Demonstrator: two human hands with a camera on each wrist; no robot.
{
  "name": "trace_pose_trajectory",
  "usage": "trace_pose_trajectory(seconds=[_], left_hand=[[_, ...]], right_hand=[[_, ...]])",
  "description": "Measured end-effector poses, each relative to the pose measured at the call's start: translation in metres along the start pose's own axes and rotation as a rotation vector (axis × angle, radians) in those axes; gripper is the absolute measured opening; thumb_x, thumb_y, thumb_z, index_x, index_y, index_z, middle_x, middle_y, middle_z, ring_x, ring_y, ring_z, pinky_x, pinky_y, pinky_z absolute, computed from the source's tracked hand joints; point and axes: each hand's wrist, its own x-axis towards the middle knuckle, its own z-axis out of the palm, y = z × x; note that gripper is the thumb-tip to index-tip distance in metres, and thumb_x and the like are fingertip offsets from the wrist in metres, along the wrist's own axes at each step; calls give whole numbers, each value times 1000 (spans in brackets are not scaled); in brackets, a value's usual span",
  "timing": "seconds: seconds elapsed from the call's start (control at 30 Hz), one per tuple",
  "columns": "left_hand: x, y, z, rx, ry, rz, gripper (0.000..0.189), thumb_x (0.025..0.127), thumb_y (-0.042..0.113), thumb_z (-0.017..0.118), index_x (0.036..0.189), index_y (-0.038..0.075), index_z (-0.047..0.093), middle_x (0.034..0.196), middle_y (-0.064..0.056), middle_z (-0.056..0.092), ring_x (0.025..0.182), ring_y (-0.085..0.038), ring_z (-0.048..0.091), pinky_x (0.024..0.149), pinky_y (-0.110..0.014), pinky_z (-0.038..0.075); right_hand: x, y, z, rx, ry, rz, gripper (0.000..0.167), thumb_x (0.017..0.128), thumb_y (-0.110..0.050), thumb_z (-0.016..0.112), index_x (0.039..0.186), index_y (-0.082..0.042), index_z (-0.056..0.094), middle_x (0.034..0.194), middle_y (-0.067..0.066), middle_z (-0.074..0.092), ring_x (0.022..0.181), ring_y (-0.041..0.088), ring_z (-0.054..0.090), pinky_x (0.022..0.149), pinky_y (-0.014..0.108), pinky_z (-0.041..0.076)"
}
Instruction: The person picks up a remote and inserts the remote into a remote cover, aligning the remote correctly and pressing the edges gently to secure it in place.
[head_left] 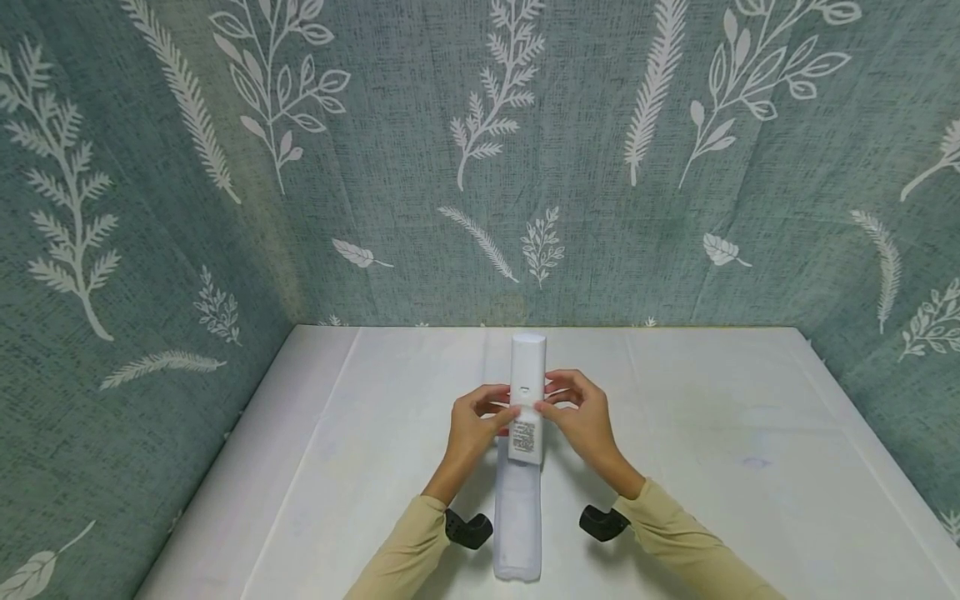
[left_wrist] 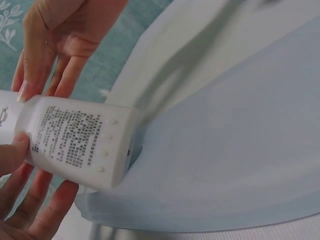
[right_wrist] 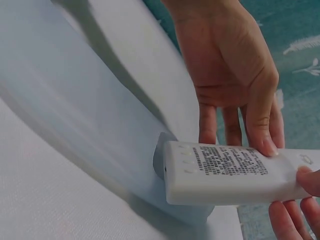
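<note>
Both our hands grasp one thing: left hand [head_left: 468, 429] and right hand [head_left: 590, 423] pinch opposite edges of a slim white plastic remote control [head_left: 527, 398], neither nearer. Its long axis runs near to far, its near end overlapping the far end of a long translucent bluish sleeve [head_left: 517, 525] on the white counter [head_left: 360, 467].

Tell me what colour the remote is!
The remote is white, with a patch of dark print; the left wrist view shows it best.
</note>
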Motion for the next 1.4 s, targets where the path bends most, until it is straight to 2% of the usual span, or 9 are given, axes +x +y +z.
trace_pose_trajectory(seconds=[0.13, 0.33, 0.43, 0.67, 0.8, 1.0, 1.13, 1.27, 1.4], left_hand=[[2, -4, -1, -6, -3, -18, 29, 81, -9, 68, 109, -10, 62, 98, -29, 62, 86, -41, 62, 67, -60, 54], [5, -6, -1, 2, -11, -41, 28, 81, -13, 64, 109, -12, 59, 97, -29, 62, 79, -28, 63, 64, -57, 55], [5, -5, -2, 6, -18, -48, 27, 82, -14, 62, 109, -12, 58, 97, -29, 62, 78, -24, 63, 62, -54, 56], [4, -5, -4, -12, -8, -75, 28, 82, -15, 61, 110, -12, 57, 96, -29, 62, 76, -21, 63, 64, -57, 55], [3, -4, -5, -28, 1, -92, 29, 82, -14, 62, 111, -11, 57, 97, -28, 62, 76, -19, 62, 66, -60, 53], [1, -1, -6, -25, 13, -89, 27, 82, -13, 62, 109, -12, 57, 95, -27, 62, 76, -20, 62, 66, -59, 54], [3, -7, -8, -24, 16, -87, 28, 82, -13, 62, 109, -11, 58, 95, -28, 62, 76, -22, 62, 66, -59, 54], [8, -22, -9, -31, 23, -85, 28, 81, -12, 64, 109, -10, 59, 96, -27, 63, 76, -21, 62, 64, -57, 55], [11, -33, -10, -10, 42, -82, 29, 81, -10, 65, 109, -6, 60, 96, -21, 64, 76, -16, 61, 60, -47, 58]], right_hand=[[0, 2, 2, -13, 1, -11, 37, 76, 11, 72, 110, 11, 59, 97, 31, 60, 83, 40, 61, 60, 18, 52], [0, 4, 4, 7, -13, 3, 36, 76, 11, 71, 110, 12, 58, 98, 32, 59, 83, 38, 61, 60, 19, 53], [0, 5, 3, 32, -25, 18, 35, 77, 11, 70, 110, 12, 58, 98, 33, 58, 83, 40, 60, 62, 21, 55], [-2, 13, 4, 73, -79, 21, 31, 78, 15, 66, 108, 16, 56, 94, 33, 58, 78, 39, 62, 65, 42, 59], [-3, 21, 5, 86, -102, 22, 28, 78, 15, 67, 104, 17, 58, 91, 34, 58, 75, 36, 62, 65, 47, 57], [-3, 46, 6, 84, -124, 72, 26, 79, 10, 70, 103, 12, 60, 90, 26, 60, 72, 26, 63, 62, 40, 59], [-5, 51, 6, 65, -149, 106, 26, 80, 6, 70, 104, 10, 60, 89, 21, 62, 72, 19, 63, 60, 33, 58], [-8, 52, 5, 64, -183, 130, 25, 81, 4, 70, 104, 9, 61, 90, 20, 64, 73, 20, 64, 60, 35, 59], [-11, 54, 4, 63, -244, 149, 25, 84, 1, 68, 105, 11, 59, 92, 21, 63, 75, 23, 65, 61, 41, 59]])
